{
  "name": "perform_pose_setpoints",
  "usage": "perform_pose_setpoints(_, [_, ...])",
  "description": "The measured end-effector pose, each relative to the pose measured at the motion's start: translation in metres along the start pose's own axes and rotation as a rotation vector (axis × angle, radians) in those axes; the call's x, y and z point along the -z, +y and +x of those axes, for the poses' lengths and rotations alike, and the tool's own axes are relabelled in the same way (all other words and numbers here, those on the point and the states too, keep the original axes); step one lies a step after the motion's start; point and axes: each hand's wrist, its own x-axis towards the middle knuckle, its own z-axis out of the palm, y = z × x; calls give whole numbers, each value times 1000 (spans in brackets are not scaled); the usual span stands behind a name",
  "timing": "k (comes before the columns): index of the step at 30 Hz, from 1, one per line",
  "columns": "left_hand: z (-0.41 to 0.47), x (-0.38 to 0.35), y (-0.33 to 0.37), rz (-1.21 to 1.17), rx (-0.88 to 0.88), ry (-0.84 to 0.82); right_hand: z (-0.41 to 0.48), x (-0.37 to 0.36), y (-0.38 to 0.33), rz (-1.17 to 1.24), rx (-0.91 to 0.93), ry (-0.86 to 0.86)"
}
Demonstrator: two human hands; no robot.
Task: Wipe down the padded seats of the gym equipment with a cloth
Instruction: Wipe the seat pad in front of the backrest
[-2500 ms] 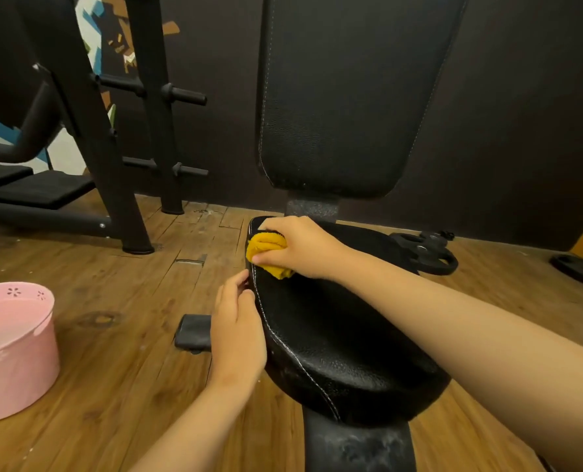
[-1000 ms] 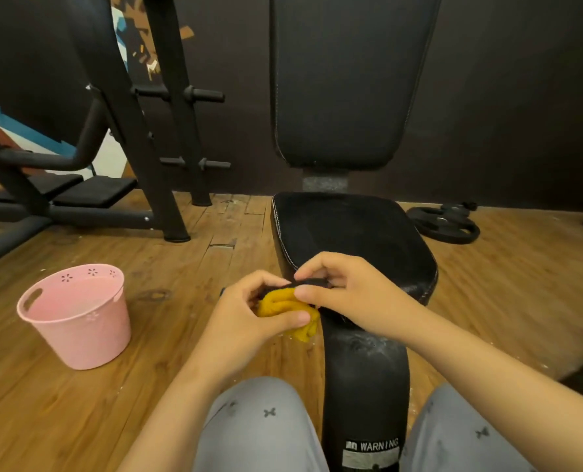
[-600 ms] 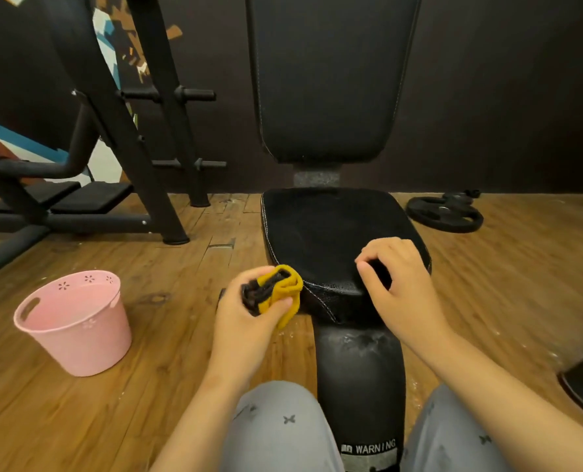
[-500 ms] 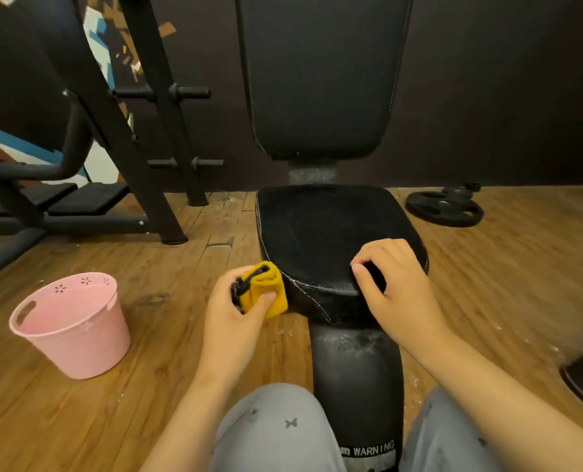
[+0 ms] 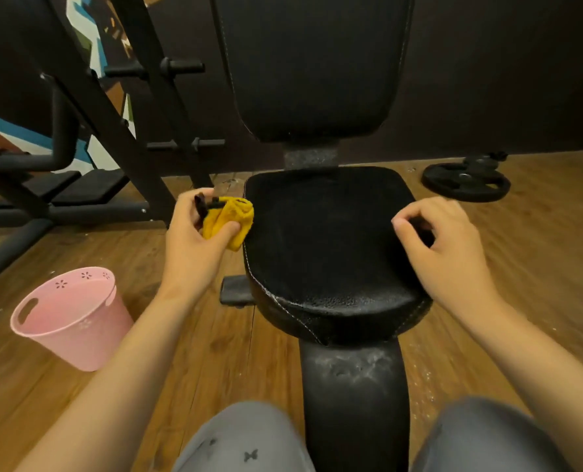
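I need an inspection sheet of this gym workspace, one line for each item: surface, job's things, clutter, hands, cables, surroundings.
Surface: wooden floor, pale specks near the bench post.
Job's things: black padded seat; yellow cloth bunched at its left edge; back pad upright behind.
Clutter: pink bucket on floor, left; weight plate, far right.
Hands: left hand grips the cloth; right hand curled at the seat's right edge, grip unclear.
Cables: nothing seen.
Surroundings: dark wall; black rack frame at left.
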Motion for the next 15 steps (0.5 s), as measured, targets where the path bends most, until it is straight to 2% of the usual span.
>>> perform_pose_setpoints(5, [68,-24,8,179,-130,-149,56,-13,25,-17,-25,-112])
perform_pose_setpoints(10, [105,-41,14,401,-144,-496,80,-26,38,66,-55,-171])
perform_pose_setpoints(15, [69,-16,42,284,-58,-708,74,-23,37,33,-105,-195])
